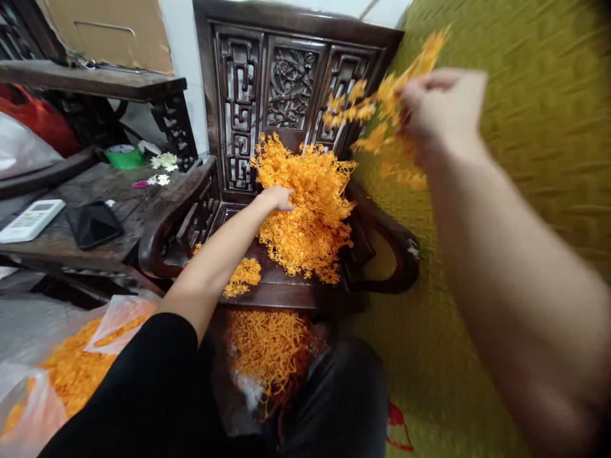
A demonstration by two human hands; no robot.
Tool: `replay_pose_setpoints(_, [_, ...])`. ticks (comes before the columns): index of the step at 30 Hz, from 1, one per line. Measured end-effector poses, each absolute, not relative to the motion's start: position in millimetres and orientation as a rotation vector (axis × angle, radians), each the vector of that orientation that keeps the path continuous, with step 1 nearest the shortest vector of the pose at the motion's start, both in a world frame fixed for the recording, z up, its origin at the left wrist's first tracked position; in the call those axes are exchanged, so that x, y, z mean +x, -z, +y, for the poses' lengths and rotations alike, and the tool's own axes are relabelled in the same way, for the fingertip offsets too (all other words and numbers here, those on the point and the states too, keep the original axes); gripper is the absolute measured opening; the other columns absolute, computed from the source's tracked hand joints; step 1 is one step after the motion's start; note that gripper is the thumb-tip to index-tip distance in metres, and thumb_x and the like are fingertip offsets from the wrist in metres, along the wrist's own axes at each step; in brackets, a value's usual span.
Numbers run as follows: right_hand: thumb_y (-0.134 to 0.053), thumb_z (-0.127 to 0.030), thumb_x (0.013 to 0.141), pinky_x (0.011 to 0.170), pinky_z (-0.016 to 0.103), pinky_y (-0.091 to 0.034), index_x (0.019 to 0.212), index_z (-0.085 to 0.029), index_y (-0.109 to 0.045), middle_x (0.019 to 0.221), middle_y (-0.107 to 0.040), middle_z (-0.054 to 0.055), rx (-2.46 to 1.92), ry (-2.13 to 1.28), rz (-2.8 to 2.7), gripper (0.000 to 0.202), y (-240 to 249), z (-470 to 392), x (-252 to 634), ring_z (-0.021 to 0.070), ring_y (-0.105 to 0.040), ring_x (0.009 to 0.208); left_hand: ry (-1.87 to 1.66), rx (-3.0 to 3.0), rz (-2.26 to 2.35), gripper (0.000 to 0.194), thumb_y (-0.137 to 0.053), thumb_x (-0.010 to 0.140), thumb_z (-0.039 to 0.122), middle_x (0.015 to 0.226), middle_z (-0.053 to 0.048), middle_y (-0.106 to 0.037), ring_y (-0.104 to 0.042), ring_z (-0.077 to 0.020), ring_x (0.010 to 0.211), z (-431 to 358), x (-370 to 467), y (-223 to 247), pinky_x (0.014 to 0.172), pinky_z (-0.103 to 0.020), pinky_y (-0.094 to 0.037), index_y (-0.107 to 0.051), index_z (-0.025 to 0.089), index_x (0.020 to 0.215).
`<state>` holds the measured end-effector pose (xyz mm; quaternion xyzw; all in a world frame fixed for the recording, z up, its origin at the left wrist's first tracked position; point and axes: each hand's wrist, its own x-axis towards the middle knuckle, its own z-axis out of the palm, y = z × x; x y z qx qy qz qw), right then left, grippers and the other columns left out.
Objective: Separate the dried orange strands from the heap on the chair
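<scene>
A big heap of orange flower sprays (310,203) rests on the seat of a dark carved wooden chair (296,294). Reaching into its left side, my left hand (278,198) is closed on the orange flowers, its fingertips partly hidden among them. Raised at the upper right, my right hand (442,105) pinches a spray of orange flowers (382,105), blurred by motion and held apart from the heap. A smaller cluster of orange flowers (242,277) lies on the seat's front left, beside my left forearm.
Below the seat is a mass of bare orange stems (272,343). Plastic bags of orange blossoms (76,362) stand at lower left. A side table (95,254) bears a white remote (32,220), a black wallet-like item (93,224) and green tape (124,156). A yellow-green woven mat (534,159) rises at right.
</scene>
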<state>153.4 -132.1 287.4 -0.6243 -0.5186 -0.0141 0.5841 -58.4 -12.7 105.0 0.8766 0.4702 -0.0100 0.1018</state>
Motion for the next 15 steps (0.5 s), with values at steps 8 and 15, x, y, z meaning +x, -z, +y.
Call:
replay_pose_setpoints(8, [-0.061,-0.044,0.091,0.059,0.031,-0.044,0.085,-0.021,-0.067,0.066,-0.05,-0.002,-1.256,-0.067,-0.972,0.024,-103.5,-244.9,109.6,0.0151,-0.051,0.058,-0.015,2.566,1.485,0.06,-0.071,0.085,0.048,0.13,-0.019,-0.07,-0.067,-0.0355,0.121,-120.1,-112.2,-107.2,0.104,-0.044,-0.052,-0.067,0.018,0.136])
replay_pose_setpoints(15, [-0.081,-0.04,0.071,0.038,0.021,-0.022,0.084,-0.024,-0.057,0.059,-0.043,-0.009,-0.895,-0.645,-0.487,0.032,-48.0,-300.8,73.8,0.0061,-0.031,0.041,-0.095,2.295,1.55,0.039,-0.072,0.086,0.022,0.121,-0.019,-0.074,-0.068,-0.0295,0.12,-145.4,-148.4,-82.1,0.105,-0.037,-0.05,-0.073,0.014,0.124])
